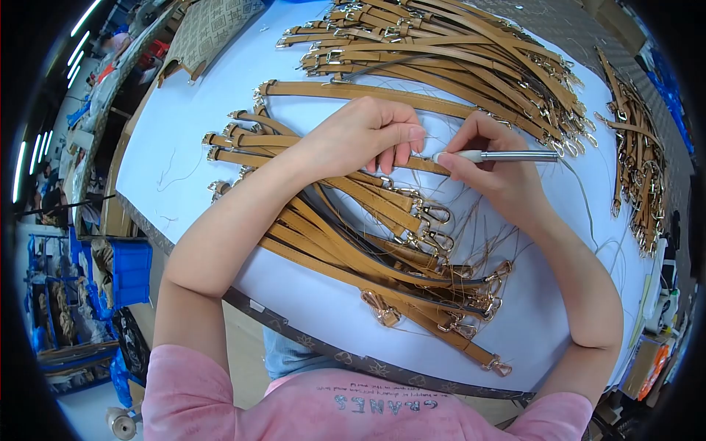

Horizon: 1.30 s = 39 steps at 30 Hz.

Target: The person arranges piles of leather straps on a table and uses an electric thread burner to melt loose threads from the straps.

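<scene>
Straps (338,253) block the middle; bare table (548,323) opens near right.

Toward eleven o'clock on my white desk (143,173) I have a beige patterned piece (209,37). Strip lights (77,55) glow at ten o'clock. Between eight and nine o'clock I see a blue crate (132,272), with a glossy black bundle (131,342) near it at eight. Something blue (668,84) shows at two; at four, an orange item (653,382), too blurred for me to name.
</scene>
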Each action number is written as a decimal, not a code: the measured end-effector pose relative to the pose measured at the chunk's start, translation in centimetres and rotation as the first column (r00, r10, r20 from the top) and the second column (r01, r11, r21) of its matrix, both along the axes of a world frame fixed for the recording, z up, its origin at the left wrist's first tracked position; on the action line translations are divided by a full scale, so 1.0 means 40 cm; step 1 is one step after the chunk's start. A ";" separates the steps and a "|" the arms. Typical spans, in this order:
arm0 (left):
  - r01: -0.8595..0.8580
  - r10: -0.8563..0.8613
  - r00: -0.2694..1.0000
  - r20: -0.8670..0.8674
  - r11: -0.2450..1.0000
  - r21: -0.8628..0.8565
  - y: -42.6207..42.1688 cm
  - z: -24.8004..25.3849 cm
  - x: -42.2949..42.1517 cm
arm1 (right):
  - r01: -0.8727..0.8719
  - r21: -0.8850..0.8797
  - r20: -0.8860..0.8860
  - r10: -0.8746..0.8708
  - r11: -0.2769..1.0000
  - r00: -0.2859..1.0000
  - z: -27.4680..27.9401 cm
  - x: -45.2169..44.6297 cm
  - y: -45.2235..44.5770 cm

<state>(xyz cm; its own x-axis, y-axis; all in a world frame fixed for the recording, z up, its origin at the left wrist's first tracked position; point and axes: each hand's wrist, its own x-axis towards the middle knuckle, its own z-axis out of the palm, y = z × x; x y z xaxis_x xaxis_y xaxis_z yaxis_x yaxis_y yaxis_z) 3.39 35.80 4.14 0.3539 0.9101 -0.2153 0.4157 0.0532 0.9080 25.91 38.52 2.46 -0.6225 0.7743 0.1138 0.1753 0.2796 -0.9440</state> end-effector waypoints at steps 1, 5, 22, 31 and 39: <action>-0.001 0.001 1.000 0.014 1.000 -0.003 0.001 -0.001 -0.001 | -0.001 -0.003 -0.002 0.001 1.000 1.000 -0.001 0.000 0.000; -0.006 0.006 1.000 0.018 1.000 0.003 -0.001 -0.002 0.000 | 0.004 -0.002 0.006 -0.004 1.000 1.000 0.000 0.001 -0.001; 0.117 0.002 0.960 -0.281 0.905 0.409 -0.033 0.010 0.045 | -0.043 -0.322 -0.358 -0.080 0.946 0.930 0.003 0.025 0.016; 0.079 0.060 0.940 -0.336 0.920 0.384 -0.058 0.023 0.050 | -0.041 -0.228 -0.377 -0.049 0.973 0.925 0.012 0.021 -0.001; 0.014 -0.014 1.000 0.000 0.994 -0.111 -0.007 0.019 -0.003 | -0.049 -0.068 -0.092 0.043 0.996 0.995 0.002 0.009 -0.005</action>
